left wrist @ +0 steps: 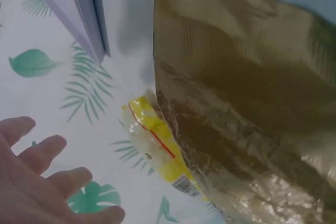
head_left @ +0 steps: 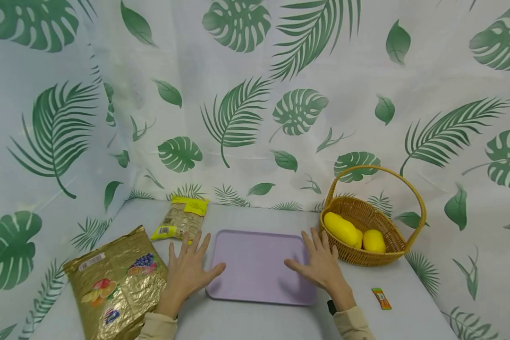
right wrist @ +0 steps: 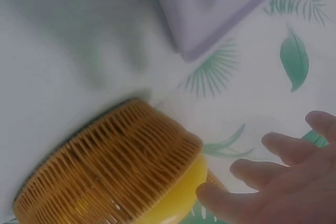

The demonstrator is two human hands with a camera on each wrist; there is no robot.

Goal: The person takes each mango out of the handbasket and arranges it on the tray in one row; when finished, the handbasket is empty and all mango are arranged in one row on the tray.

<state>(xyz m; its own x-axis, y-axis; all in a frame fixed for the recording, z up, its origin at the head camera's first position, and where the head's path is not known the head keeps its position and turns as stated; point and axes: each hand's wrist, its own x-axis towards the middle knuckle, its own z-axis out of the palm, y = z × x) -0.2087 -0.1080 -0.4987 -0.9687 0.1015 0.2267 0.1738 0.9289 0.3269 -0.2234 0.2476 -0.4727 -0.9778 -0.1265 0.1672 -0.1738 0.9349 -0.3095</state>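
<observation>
A pale purple tray (head_left: 259,269) lies flat on the table between the two hands. My left hand (head_left: 190,269), fingers spread, hovers by the tray's left edge and holds nothing. Over the tray's right edge my right hand (head_left: 320,264) is held out with fingers extended, also holding nothing. Beside the left hand lies a large gold foil bag (head_left: 119,283) printed with fruit; behind it sits a yellow and clear bag of pale flakes (head_left: 182,217). Near the right fingertips stands a wicker basket (head_left: 365,259) with yellow fruit (head_left: 342,229) inside.
A small orange and green packet (head_left: 381,299) lies on the table at the right, in front of the basket. The basket's tall arched handle (head_left: 376,168) rises above it. A leaf-printed cloth (head_left: 246,61) hangs behind and at the sides of the table.
</observation>
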